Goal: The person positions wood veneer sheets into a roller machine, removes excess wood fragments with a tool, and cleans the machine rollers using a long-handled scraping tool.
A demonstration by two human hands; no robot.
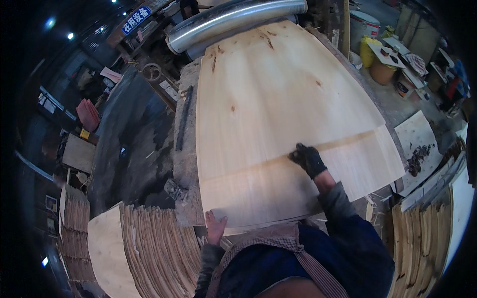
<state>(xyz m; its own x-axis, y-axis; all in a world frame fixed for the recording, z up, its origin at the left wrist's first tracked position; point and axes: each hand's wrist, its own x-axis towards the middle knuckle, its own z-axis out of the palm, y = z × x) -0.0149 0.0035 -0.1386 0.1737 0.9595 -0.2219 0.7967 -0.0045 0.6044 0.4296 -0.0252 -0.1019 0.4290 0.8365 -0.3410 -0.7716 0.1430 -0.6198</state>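
Laying thin wood sheets on a stack looks to be the work in hand. The right hand (308,160), in a dark glove, presses down with fingers curled at the near edge of the upper veneer sheet (278,94), which covers the far part of the bench (184,149). That edge overlaps a second veneer sheet (278,188), lying toward the near edge of the bench. The bare left hand (215,226) rests flat, fingers spread and gripping nothing, on the near left corner of this lower sheet. Judging by how they lie, both sheets are already down and roughly squared, with only the seam and corners left to settle; whether more layers follow cannot be told.

The bench is rough and grimy along its left edge. Beyond its far edge lies a big shiny metal roller (233,20). Piles of stacked veneer (159,248) stand below the near left corner, more at the right. Buckets (365,25) and clutter sit on the floor to the far right; the workshop is dim, with small ceiling lights.
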